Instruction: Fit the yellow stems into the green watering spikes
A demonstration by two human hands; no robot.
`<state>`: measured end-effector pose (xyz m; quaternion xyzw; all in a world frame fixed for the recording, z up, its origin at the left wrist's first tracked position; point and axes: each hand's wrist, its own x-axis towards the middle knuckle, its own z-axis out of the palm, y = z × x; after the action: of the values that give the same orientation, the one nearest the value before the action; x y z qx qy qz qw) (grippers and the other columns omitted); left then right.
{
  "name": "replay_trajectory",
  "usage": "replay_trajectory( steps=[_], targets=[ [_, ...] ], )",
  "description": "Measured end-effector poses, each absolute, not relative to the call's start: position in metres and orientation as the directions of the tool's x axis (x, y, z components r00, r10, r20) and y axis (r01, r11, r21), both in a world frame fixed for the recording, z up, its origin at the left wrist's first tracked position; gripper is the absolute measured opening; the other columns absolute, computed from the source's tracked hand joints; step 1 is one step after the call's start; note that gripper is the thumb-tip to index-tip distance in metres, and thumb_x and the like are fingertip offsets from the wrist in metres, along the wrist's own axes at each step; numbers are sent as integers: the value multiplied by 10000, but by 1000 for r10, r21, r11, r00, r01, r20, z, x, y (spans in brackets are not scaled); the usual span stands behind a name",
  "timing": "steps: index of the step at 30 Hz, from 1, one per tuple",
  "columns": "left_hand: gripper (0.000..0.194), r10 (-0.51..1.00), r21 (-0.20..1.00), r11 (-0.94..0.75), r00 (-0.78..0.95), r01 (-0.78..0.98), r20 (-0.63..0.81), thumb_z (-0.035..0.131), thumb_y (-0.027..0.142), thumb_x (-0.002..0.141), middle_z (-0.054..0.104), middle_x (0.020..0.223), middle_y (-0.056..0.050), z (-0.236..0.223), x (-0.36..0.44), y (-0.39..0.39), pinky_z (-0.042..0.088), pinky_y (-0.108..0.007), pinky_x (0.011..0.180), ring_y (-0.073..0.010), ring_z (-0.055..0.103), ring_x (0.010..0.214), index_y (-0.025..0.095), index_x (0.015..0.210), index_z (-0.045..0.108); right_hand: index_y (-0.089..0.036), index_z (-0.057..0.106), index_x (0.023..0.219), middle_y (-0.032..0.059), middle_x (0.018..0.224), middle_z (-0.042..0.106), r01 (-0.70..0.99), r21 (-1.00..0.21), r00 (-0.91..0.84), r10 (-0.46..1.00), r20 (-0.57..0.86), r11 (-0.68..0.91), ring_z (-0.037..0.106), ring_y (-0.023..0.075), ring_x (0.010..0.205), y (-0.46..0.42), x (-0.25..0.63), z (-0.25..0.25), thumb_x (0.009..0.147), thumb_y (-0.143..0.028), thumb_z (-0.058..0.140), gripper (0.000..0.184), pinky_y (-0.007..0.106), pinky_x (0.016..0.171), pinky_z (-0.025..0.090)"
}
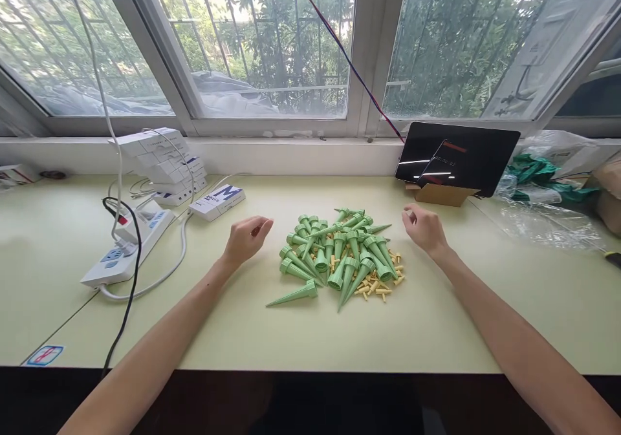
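A heap of green plastic plant-watering spikes (348, 272) lies on the table in front of me, each with a ribbed cap end and a long pointed tip. One single spike (298, 294) rests apart at the heap's near left. Small yellow T-shaped plastic pieces (383, 291) are scattered under and along the right side of the heap. To the left of the spikes, my left hand (246, 237) rests on the table, fingers curled in and holding nothing visible. My right hand (423, 227) lies on the opposite side, also loosely closed, touching none of the pieces.
A tablet (456, 157) showing a timer leans on a cardboard stand (444, 195) at the back right. Plastic bags (548, 183) lie beyond it. On the left are a power strip (129, 247) with cables, stacked white boxes (158, 157) and a single box (217, 202).
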<state>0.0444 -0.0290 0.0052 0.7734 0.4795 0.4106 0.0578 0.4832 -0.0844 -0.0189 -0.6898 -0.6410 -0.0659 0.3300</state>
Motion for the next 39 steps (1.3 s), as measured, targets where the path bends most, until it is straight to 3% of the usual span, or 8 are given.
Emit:
replay_trajectory(
  steps=[6,10,14,20,27,32,39],
  targets=[
    [215,424,193,-887,575,419,700,601,383,826,567,528,7,12,62,-58,378,-228,482,-102,469,460,187,780,676,-172,633,990,73,777,676,897,-283,-53,717,695,340,595,184,624,-105,443,-2,958,-274,431,228,293,624,452],
    [284,256,80,-963,775,258,578,648,493,786,563,525,18,13,82,-81,360,-253,457,-110,464,443,213,831,659,-185,608,935,39,742,657,797,-186,-277,622,733,574,551,144,576,-123,404,1,958,-192,469,140,265,557,425],
    [346,119,-13,-989,855,146,505,619,550,805,503,497,18,12,99,-100,321,-286,433,-121,434,428,206,773,611,-190,592,947,36,721,629,702,-72,-444,514,734,709,547,161,625,-141,370,0,954,-175,481,112,287,587,422],
    [321,141,-34,-985,897,171,419,579,465,862,499,505,3,7,109,-110,301,-299,436,-124,452,445,192,696,550,-155,585,993,57,765,630,624,-46,-571,495,655,780,531,179,701,-153,354,-1,958,-228,510,110,323,661,432],
    [290,166,-10,-983,899,185,406,576,380,873,493,517,16,4,110,-111,289,-285,451,-115,454,461,186,665,521,-143,601,1047,80,859,638,597,-83,-607,517,603,798,547,200,812,-148,360,0,945,-372,563,253,356,756,447],
    [285,171,-16,-981,910,191,379,565,375,877,512,543,10,3,109,-111,290,-287,455,-115,453,470,181,672,527,-144,599,1045,93,937,641,615,-120,-614,569,547,780,549,212,884,-147,361,-2,966,-354,533,235,375,815,446],
    [207,200,41,-978,865,205,460,580,309,862,464,514,30,1,108,-112,288,-281,458,-109,401,447,182,703,551,-170,610,1044,97,1075,631,629,-114,-650,600,466,769,532,237,1041,-148,360,0,994,-320,479,206,395,909,425]
  ],
)
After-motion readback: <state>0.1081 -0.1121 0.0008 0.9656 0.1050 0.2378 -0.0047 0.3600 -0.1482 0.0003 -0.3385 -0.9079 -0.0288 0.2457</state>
